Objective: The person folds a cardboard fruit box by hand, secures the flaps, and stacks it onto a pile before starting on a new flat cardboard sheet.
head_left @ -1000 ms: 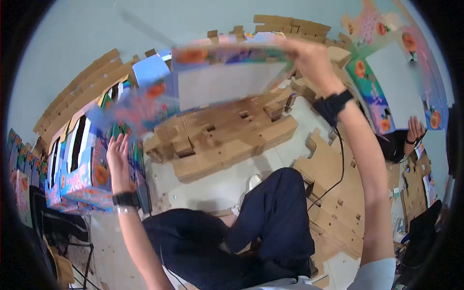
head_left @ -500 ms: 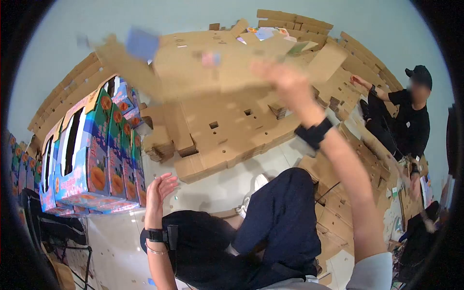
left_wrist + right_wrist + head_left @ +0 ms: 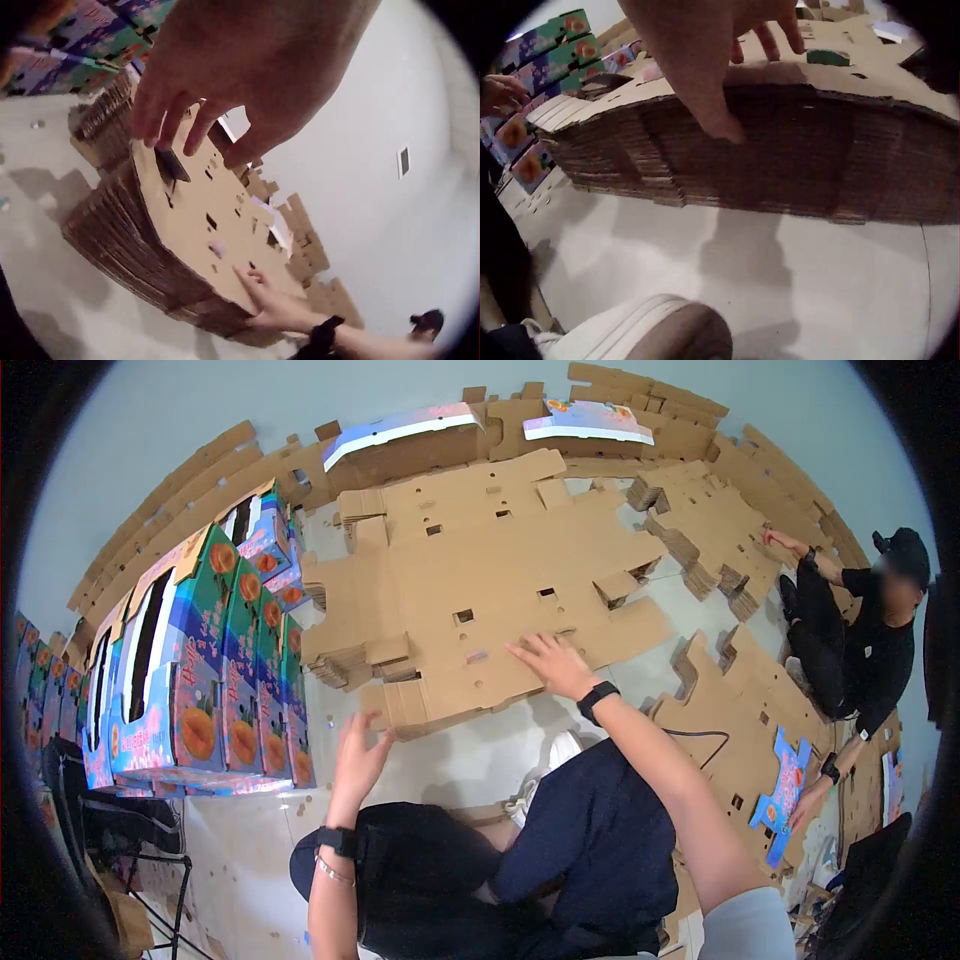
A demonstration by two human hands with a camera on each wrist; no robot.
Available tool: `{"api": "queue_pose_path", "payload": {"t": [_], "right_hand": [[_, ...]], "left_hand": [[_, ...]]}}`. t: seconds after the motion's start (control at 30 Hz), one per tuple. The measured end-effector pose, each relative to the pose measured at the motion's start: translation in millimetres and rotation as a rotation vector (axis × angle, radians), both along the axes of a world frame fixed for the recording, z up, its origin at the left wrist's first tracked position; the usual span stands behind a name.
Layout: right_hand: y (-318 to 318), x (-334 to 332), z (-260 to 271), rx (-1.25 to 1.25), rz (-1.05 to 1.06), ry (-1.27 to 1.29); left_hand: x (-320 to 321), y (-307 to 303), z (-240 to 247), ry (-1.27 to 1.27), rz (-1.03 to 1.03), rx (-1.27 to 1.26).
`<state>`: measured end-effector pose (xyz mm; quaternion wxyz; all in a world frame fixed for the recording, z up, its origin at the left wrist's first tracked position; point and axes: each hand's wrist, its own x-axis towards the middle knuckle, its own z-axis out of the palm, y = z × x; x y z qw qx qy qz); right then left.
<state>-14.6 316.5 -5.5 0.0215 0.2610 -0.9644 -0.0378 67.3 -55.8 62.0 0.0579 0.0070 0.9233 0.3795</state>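
A thick stack of flat brown cardboard box blanks (image 3: 450,595) with cut-out holes lies on the floor before me. My right hand (image 3: 557,665) is at its front edge, fingers spread over the top sheet. In the right wrist view the thumb of the right hand (image 3: 712,64) hangs down across the stack's layered edge (image 3: 795,150). Nothing is held in my left hand (image 3: 360,765), which hovers by the near left corner with fingers parted and slightly bent. The left wrist view has the left hand (image 3: 247,67) above the top sheet (image 3: 202,217).
Printed peach boxes (image 3: 200,690) are piled at the left. Blue-and-pink printed cardboard pieces (image 3: 405,432) stand at the back by the wall. More brown blanks (image 3: 700,525) lie to the right, where another person (image 3: 865,630) sits beside a blue printed piece (image 3: 785,790). A shoe (image 3: 645,330) is near the stack.
The printed cardboard piece has left my right hand, which has come down to the stack's front edge. A printed piece now stands at the back left. My left hand has moved right, near the corner.
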Motion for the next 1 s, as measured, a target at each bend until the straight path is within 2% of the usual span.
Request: {"api": "queue_pose_path", "payload": {"t": [0.03,0.1,0.13,0.2,0.23,0.3,0.47,0.53,0.67,0.9,1.0], "right_hand": [[4,-2,0,-0.017,0.013,0.008],[8,-6,6,-0.031,0.018,0.012],[11,-7,6,-0.04,0.024,-0.014],[14,-8,5,-0.042,0.026,-0.044],[13,-10,6,-0.051,0.02,-0.066],[15,-16,9,-0.055,0.004,-0.085],[16,-22,12,-0.109,-0.018,-0.181],[16,-24,19,-0.089,-0.058,-0.25],[22,-26,19,-0.093,-0.161,-0.377],[9,-20,5,-0.021,-0.211,-0.334],[5,-16,12,-0.05,-0.239,-0.403]], "left_hand": [[-6,3,1,-0.004,0.004,-0.006],[-20,11,0,0.324,-0.091,-0.393],[-28,11,-12,0.321,-0.1,-0.39],[-45,7,-48,0.27,-0.173,-0.598],[-47,7,-56,0.272,-0.18,-0.593],[-49,11,-67,0.013,-0.188,-0.552],[-64,14,-64,0.155,-0.215,-0.648],[-66,11,-63,0.071,-0.239,-0.476],[-65,16,-68,0.108,-0.267,-0.43],[-61,25,-71,0.211,-0.245,-0.474],[-62,25,-86,0.258,-0.246,-0.466]]}}
